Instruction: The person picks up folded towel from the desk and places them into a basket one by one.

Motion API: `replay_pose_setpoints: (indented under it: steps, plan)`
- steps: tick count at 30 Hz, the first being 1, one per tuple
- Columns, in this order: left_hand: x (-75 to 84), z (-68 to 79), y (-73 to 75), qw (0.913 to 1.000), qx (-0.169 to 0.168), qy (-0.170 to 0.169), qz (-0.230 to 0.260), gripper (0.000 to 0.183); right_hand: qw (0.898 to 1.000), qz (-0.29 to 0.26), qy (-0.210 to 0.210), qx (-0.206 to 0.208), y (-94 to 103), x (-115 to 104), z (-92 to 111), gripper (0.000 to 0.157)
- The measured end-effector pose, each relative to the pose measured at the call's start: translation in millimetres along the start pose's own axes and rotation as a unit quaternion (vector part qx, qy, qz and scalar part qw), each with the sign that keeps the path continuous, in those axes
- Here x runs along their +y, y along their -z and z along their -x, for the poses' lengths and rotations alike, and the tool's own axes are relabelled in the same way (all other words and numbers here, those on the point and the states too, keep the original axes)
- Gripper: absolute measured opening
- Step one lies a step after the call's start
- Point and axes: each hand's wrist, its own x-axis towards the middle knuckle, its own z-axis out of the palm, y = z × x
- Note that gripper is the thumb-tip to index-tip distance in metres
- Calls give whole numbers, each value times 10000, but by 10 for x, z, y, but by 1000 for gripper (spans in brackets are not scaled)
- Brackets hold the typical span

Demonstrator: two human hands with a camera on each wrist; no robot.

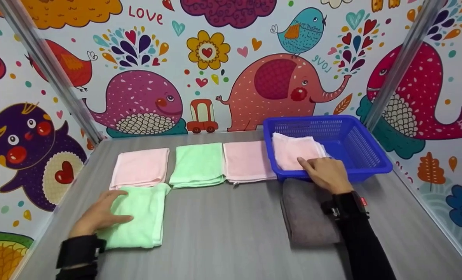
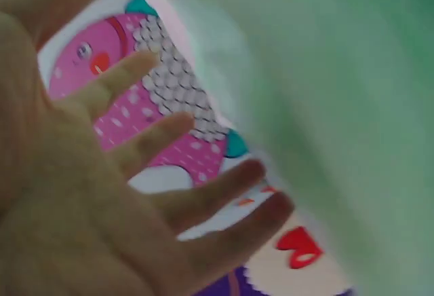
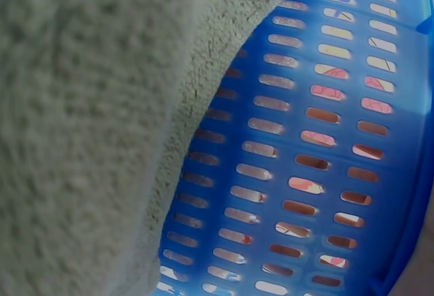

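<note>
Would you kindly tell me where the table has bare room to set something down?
The widest bare patch of table lies between the near green towel and the gray towel. Three towels and the blue basket crowd the back edge.

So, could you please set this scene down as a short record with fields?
Left hand: fingers spread, at left side of front light-green folded cloth
Right hand: at basketed pale-pink folded cloth inside blue slotted plastic basket; grip unclear
Back row: left pale-pink folded cloth, middle mint-green folded cloth, right pale-pink folded cloth
Near basket: dark-grey folded cloth
Surface: grey tabletop
</note>
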Motion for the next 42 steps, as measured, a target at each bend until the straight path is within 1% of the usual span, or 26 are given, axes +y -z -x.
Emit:
replay_pose_setpoints:
  steps: [2,4,7,10,12,15,18,21,26,29,31,32,34,35,37,39,41,42]
  plan:
    - [-84,26,20,9996,-229,1,173,81,10000,-18,-20,-25,-12,-11,6,66]
    - [-93,14,8,9992,-267,-43,283,77,10000,-8,-45,-38,-18,-13,9,66]
    - [-13,-26,-56,9988,-269,-104,386,75,10000,-17,-55,-71,-13,-13,8,66]
    - [134,-69,-159,9978,-317,-248,521,73,9999,-26,-54,-98,-3,-10,4,66]
    - [271,-108,-254,9969,-330,-349,615,72,9999,-15,-53,-93,2,-6,-1,68]
    - [541,-186,-415,9963,-259,-470,675,69,10000,8,-64,-24,6,4,0,70]
    - [825,-250,-601,9958,-108,-613,672,67,10000,18,-31,30,3,0,-3,66]
    - [1097,-282,-778,9959,0,-696,572,66,10000,2,3,58,-2,-21,-6,61]
    - [1499,-301,-1035,9957,-125,-827,404,67,10000,14,14,75,-9,-31,-8,61]
    - [1658,-305,-1123,9934,-226,-1039,428,69,10000,46,25,60,-6,-30,-10,62]
    - [1701,-291,-1101,9911,-404,-1188,452,69,10000,37,7,15,-4,-33,-14,61]
    - [1701,-283,-1066,9895,-533,-1267,445,69,10000,38,-8,-3,-2,-35,-14,60]
    - [1658,-272,-951,9839,-915,-1467,458,67,10000,26,-48,-48,-2,-33,-15,58]
    - [1617,-271,-886,9794,-1166,-1572,505,66,10000,20,-68,-66,-1,-33,-14,57]
    - [1512,-284,-773,9670,-1642,-1827,671,66,9999,31,-103,-87,-1,-33,-14,54]
    - [1405,-310,-715,9530,-2055,-2042,881,69,9999,42,-133,-101,0,-32,-16,53]
    - [1323,-336,-726,9431,-2264,-2199,1045,73,9998,43,-147,-113,4,-34,-20,53]
    - [1299,-346,-749,9409,-2275,-2267,1078,75,9998,45,-149,-122,5,-36,-24,53]
